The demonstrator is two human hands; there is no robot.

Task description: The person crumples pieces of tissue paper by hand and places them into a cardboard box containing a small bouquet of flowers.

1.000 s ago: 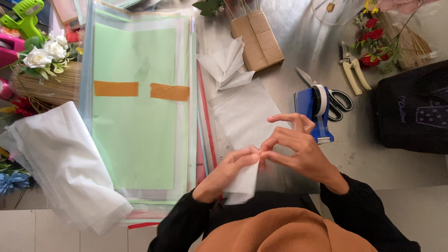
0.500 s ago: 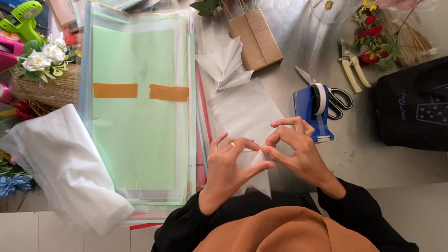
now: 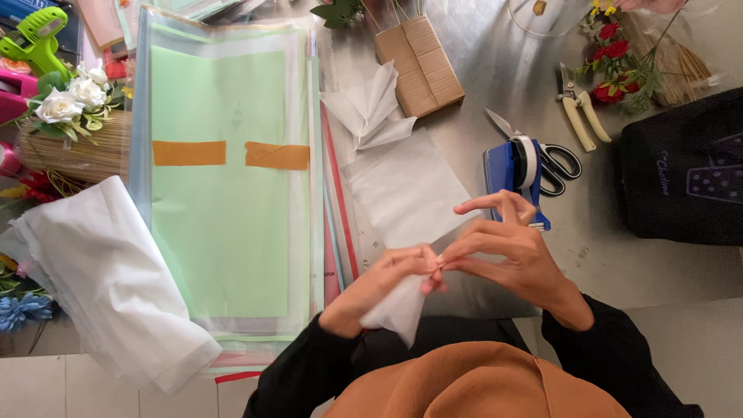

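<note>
Both hands meet low over the bench (image 3: 681, 325): the left hand (image 3: 387, 282) and the right hand (image 3: 507, 251) pinch a small piece of white tissue (image 3: 398, 310) between thumbs and forefingers, the right hand's other fingers fanned out above it. The tissue hangs gathered into a point just under the fingertips, so the pleating looks begun but far from finished. A flat sheet (image 3: 406, 193) lies just beyond the hands, unfolded, and a folded fan (image 3: 371, 104) of the same paper rests farther out, which suggests one piece done and more to come. Left of the hands sits a stack of green wrap (image 3: 224, 186) with two tan tape strips, and a heap of white wrap (image 3: 101, 271) farther left. Right of the hands stand a blue tape dispenser (image 3: 515, 174), scissors (image 3: 553, 159) and pruners (image 3: 580, 112). The bench is grey metal, crowded with flowers at both far corners; a tiled floor (image 3: 108, 391) shows at the near edge
</note>
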